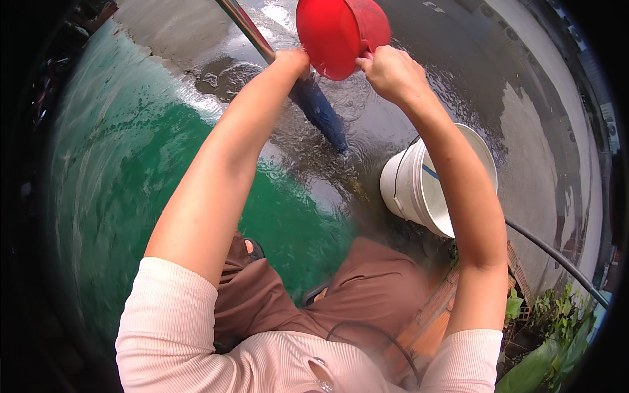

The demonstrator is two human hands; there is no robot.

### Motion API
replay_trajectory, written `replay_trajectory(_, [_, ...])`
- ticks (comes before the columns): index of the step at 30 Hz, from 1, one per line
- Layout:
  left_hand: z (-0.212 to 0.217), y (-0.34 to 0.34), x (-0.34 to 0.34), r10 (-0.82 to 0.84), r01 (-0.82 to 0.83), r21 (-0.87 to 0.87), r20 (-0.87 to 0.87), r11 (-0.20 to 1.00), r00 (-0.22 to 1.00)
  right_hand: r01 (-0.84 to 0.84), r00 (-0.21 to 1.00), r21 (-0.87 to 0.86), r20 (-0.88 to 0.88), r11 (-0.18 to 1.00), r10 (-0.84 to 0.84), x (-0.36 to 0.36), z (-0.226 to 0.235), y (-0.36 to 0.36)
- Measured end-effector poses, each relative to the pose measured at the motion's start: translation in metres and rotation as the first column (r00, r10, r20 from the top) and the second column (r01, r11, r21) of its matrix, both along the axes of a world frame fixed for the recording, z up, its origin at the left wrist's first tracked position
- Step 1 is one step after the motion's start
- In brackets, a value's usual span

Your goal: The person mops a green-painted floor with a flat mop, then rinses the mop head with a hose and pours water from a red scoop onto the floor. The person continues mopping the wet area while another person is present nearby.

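My right hand (395, 73) is closed round the handle of a red plastic dipper (327, 39), which is tipped at the top of the view. My left hand (292, 63) curls at the joint of a mop, its fingers mostly hidden behind the hand. The mop's metal pole (249, 27) slants up to the left. Below my left hand, its soaked blue head (321, 114) hangs down to the right, tip at the wet ground. Beside my right forearm, a white bucket (404, 185) leans on its side, partly hidden by that arm; a blue strip shows inside.
Water covers the grey concrete (452, 59) and runs along the green-painted floor (157, 131) at left. A dark hose (557, 249) crosses at right. Orange bricks (426, 324) and leafy plants (550, 334) lie near my right elbow. My sandalled feet show below my arms.
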State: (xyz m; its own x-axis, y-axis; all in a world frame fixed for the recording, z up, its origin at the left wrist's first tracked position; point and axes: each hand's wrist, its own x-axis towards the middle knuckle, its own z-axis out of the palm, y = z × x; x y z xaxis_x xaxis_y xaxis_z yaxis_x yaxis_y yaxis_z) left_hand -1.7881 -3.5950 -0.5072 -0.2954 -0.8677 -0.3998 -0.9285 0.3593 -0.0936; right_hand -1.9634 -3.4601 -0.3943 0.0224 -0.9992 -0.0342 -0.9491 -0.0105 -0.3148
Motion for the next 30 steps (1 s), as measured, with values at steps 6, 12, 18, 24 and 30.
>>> replay_trajectory(6, [0.015, -0.013, -0.015, 0.068, -0.105, 0.283, 0.136, 0.953, 0.988, -0.005, 1.0, -0.088, -0.016, 0.996, 0.004, 0.006, 0.02, 0.029])
replay_trajectory(12, [0.005, -0.028, -0.027, -0.06, 0.031, 0.174, 0.161, 0.984, 0.985, 0.06, 0.99, -0.24, -0.111, 0.969, -0.089, 0.0, 0.016, 0.056])
replay_trajectory(18, [0.035, 0.005, -0.029, 0.099, -0.126, 0.203, 0.138, 0.971, 0.986, 0.308, 0.818, -0.183, -0.451, 0.934, -0.358, -0.104, 0.047, 0.119])
replay_trajectory(24, [0.034, 0.001, -0.034, 0.106, -0.113, 0.197, 0.045, 0.974, 0.993, 0.347, 0.785, 0.243, -0.603, 0.906, -0.139, -0.198, -0.004, 0.173])
replay_trajectory(30, [0.059, 0.046, -0.099, -0.104, 0.098, 0.037, 0.206, 0.994, 0.973, -0.021, 0.685, 0.339, -0.68, 0.941, 0.26, -0.246, -0.211, 0.154])
